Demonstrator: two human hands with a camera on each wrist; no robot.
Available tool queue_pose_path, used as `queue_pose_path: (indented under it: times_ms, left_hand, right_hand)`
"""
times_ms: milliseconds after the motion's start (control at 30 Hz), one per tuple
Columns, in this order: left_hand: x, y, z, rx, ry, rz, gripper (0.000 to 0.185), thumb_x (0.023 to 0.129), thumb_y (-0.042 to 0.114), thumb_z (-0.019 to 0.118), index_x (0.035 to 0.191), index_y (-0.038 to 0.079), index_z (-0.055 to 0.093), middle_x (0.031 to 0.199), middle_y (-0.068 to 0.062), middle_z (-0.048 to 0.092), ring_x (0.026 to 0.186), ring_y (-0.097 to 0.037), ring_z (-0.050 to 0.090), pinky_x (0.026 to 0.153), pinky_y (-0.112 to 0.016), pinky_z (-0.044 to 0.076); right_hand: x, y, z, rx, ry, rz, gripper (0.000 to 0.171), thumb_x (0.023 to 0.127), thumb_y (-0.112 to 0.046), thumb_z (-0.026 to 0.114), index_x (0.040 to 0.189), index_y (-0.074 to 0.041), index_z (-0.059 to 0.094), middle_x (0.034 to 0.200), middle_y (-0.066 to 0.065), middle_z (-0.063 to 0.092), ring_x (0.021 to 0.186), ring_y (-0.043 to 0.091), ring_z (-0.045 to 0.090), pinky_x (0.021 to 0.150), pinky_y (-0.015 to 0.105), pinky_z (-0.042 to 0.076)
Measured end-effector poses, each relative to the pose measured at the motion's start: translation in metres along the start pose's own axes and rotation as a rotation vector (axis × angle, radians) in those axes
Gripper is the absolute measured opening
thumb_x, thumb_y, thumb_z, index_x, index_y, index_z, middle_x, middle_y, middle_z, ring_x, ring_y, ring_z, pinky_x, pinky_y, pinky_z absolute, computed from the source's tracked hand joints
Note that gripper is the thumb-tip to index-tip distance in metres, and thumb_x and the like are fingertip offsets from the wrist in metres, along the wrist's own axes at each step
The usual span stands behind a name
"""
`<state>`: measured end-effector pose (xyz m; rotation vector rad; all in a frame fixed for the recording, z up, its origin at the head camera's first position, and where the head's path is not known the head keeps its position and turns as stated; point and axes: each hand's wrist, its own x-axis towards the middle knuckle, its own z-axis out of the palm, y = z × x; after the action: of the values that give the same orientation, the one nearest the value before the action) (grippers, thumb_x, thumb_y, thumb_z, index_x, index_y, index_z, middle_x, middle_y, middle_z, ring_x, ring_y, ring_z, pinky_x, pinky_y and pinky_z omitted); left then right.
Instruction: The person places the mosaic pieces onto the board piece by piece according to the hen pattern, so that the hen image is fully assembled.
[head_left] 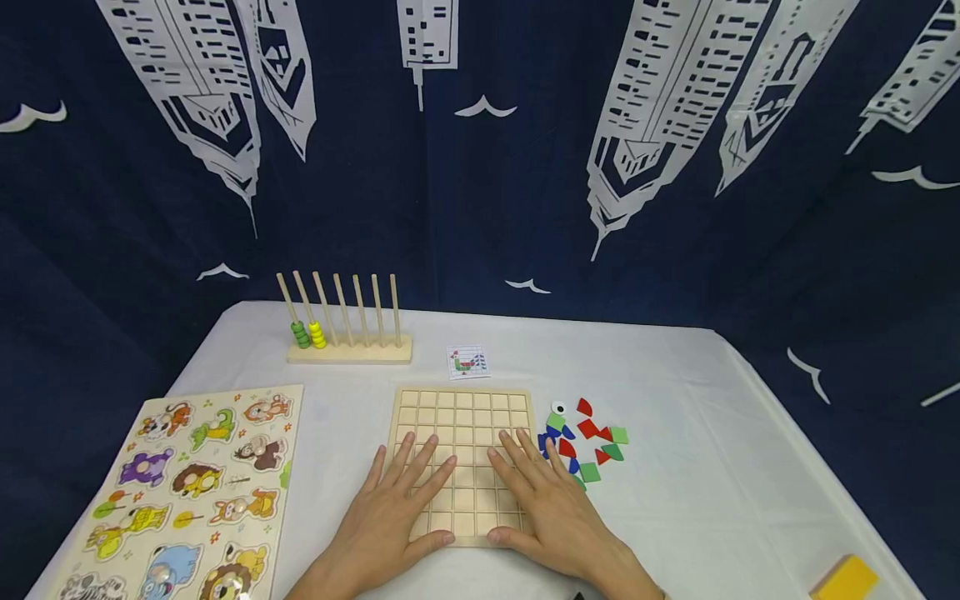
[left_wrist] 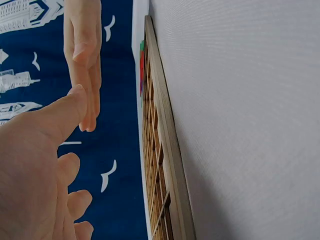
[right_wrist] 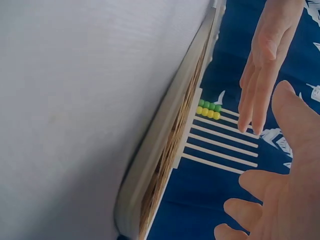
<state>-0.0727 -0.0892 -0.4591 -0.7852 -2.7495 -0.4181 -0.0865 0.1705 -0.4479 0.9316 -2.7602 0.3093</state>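
A wooden grid board (head_left: 464, 467) of small square compartments lies flat on the white table, its compartments bare where they show. Over its left side my left hand (head_left: 393, 508) is spread with straight fingers, holding nothing. My right hand (head_left: 551, 512) spreads likewise over the right side, empty too. Both wrist views show the hands raised above the board (left_wrist: 172, 165). Right of the board lies a loose scatter of flat red, green and blue pieces, among them a green square (head_left: 590, 472) and a red quarter-round (head_left: 584, 407). The right fingertips overlap some pieces in the head view.
Behind the board lies a small picture card (head_left: 468, 362). A wooden peg rack (head_left: 349, 354) with green and yellow beads stands at the back left. An animal puzzle board (head_left: 251, 483) covers the left front. A yellow block (head_left: 846, 578) sits at the right front corner.
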Motion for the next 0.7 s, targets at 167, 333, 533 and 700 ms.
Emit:
queue_pose_path:
  times_ms: [167, 333, 533, 700]
  left_hand:
    - [0.000, 0.000, 0.003, 0.046, 0.038, 0.018, 0.081, 0.082, 0.065, 0.061, 0.150, 0.026, 0.040, 0.161, -0.007, 0.028, 0.148, -0.035, 0.025, 0.122, -0.049, 0.000]
    - [0.000, -0.002, 0.002, 0.029, 0.026, -0.005, 0.084, 0.080, 0.066, 0.063, 0.150, 0.026, 0.039, 0.160, -0.008, 0.029, 0.150, -0.033, 0.020, 0.123, -0.046, -0.003]
    - [-0.004, -0.006, 0.001, -0.099, -0.027, -0.138, 0.087, 0.082, 0.059, 0.066, 0.154, 0.024, 0.032, 0.163, -0.012, 0.021, 0.149, -0.038, 0.017, 0.115, -0.062, 0.019]
    - [-0.013, -0.014, 0.010, -0.216, 0.093, -0.242, 0.085, 0.084, 0.044, 0.072, 0.153, 0.013, 0.032, 0.160, -0.020, 0.024, 0.144, -0.046, 0.026, 0.109, -0.065, 0.031]
  right_hand:
    - [0.000, 0.001, 0.001, -0.019, 0.004, 0.000, 0.090, 0.081, -0.064, 0.064, 0.153, -0.019, 0.035, 0.162, 0.004, 0.025, 0.149, 0.029, 0.024, 0.123, 0.046, 0.007]
    - [0.000, 0.004, 0.000, -0.023, 0.022, -0.015, 0.091, 0.080, -0.064, 0.065, 0.152, -0.017, 0.035, 0.161, 0.007, 0.027, 0.149, 0.030, 0.025, 0.118, 0.052, 0.021]
    - [0.002, 0.021, -0.004, 0.024, 0.142, -0.024, 0.083, 0.080, -0.051, 0.073, 0.148, -0.014, 0.042, 0.153, 0.009, 0.042, 0.142, 0.028, 0.039, 0.110, 0.051, 0.034]
    - [0.003, 0.058, -0.014, 0.111, 0.339, 0.050, 0.058, 0.080, -0.021, 0.079, 0.132, -0.006, 0.059, 0.126, 0.007, 0.062, 0.112, 0.021, 0.057, 0.092, 0.036, 0.046]
